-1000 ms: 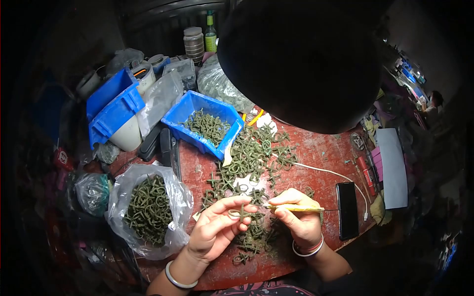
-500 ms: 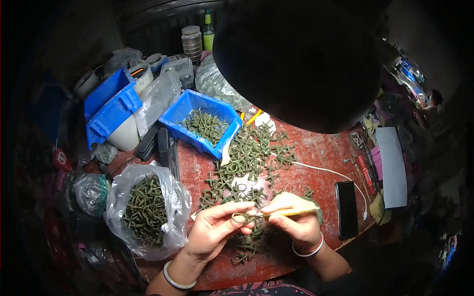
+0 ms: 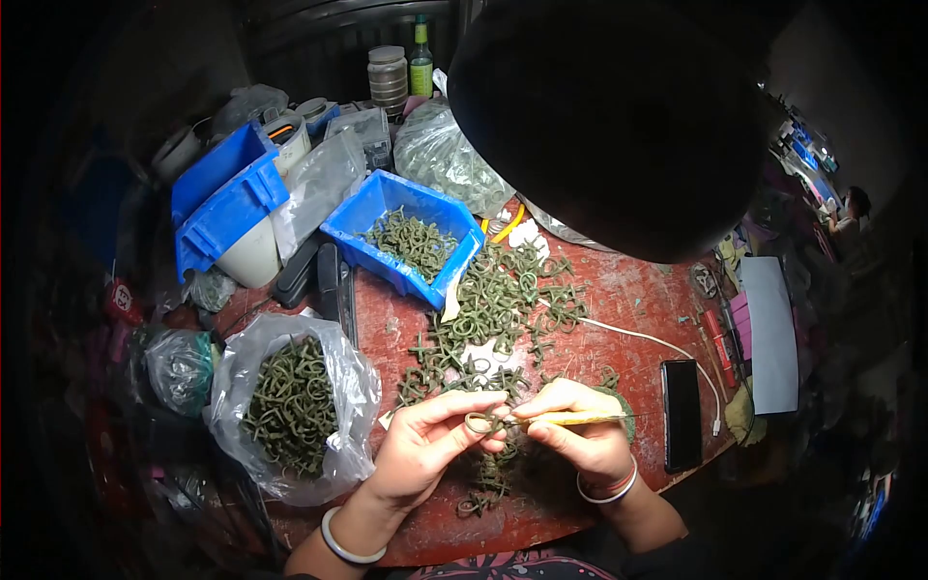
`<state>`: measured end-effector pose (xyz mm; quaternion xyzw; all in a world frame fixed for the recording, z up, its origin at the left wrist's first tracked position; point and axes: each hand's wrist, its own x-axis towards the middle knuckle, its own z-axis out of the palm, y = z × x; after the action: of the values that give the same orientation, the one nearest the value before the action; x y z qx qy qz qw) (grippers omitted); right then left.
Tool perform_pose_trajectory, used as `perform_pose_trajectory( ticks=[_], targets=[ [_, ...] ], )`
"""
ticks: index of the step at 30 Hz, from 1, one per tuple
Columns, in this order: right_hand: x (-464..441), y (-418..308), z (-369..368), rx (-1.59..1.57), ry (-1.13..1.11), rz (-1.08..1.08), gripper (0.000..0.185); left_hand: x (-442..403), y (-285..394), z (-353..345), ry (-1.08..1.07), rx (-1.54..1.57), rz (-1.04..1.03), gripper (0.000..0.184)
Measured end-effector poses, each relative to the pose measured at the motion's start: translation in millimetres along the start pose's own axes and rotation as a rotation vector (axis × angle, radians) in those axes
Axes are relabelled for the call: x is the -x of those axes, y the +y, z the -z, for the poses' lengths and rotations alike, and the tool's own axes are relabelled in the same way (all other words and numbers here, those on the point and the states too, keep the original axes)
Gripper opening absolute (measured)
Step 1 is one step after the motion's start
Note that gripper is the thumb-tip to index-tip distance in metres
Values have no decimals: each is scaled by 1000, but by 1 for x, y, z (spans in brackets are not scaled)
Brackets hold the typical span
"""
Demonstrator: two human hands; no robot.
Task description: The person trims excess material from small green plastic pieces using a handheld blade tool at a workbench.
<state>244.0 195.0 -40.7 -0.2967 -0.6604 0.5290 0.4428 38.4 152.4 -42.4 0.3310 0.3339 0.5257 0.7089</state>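
Between the thumb and fingers of my left hand (image 3: 420, 452), a small dark green ring (image 3: 477, 423) is pinched. My right hand (image 3: 578, 440) is closed round a thin tool with a yellow handle (image 3: 585, 418), its tip against or very near the ring; fingers partly hide the contact. Beneath and beyond both hands, similar green ring-shaped pieces (image 3: 488, 304) lie heaped on the worn red table (image 3: 619, 290). More of them fill a clear plastic bag (image 3: 360, 387) left of my left hand. A blue bin (image 3: 353, 242) behind the heap holds others.
A black phone (image 3: 681, 416) lies on the right, beside a white cable (image 3: 657, 338) and a red marker (image 3: 718, 338). Stacked blue bins (image 3: 217, 208) stand back left. A large dark round shape (image 3: 609, 126) blocks the upper view. Another person (image 3: 851, 211) sits far right.
The camera view has shifted slightly, so the background sits a little farther right. Both hands keep their hold on the ring and the tool, with only slight finger movement.
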Motion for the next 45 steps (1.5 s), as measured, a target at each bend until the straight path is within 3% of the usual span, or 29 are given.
perform_pose_trajectory(
  ticks=[1,3,5,7,10,14,16,18,22,23,25,29,37,40,45],
  targets=[
    [1,3,1,10,1,28,16,0,0,-1,-1,-1,0,32],
    [7,3,-6,-367,264,-167,17,-1,1,-3,22,-40,-23,33],
    [2,4,-5,-216,321,-87,21,-1,0,-3,20,-25,21,32],
    [-8,-3,-3,428,87,297,24,0,-2,1,19,-12,68,32],
    [-5,-5,-15,485,35,277,29,1,-7,6,-65,14,74,23],
    [-5,-1,-15,555,118,358,29,-1,-9,7,-79,61,34,26],
    [0,-1,-17,575,153,336,29,-1,-1,-2,11,228,111,30],
    [0,1,-18,614,183,379,29,-1,-2,0,-33,165,95,32],
    [-4,-5,-11,623,77,444,19,-1,-5,8,-52,82,56,34],
    [-2,-6,-9,504,118,439,20,-1,-4,9,-58,70,33,34],
    [8,-13,-15,199,236,170,22,-1,-3,4,-10,38,46,36],
    [5,-10,-8,321,85,334,18,-2,-6,3,-6,4,26,36],
    [2,-14,-9,417,124,376,16,-3,-7,6,-40,-41,-4,37],
    [3,-14,-10,435,61,379,19,-2,-7,3,-16,-146,-15,37],
    [4,-11,-11,425,137,370,17,-1,-4,-4,34,-443,-174,35]
  ],
)
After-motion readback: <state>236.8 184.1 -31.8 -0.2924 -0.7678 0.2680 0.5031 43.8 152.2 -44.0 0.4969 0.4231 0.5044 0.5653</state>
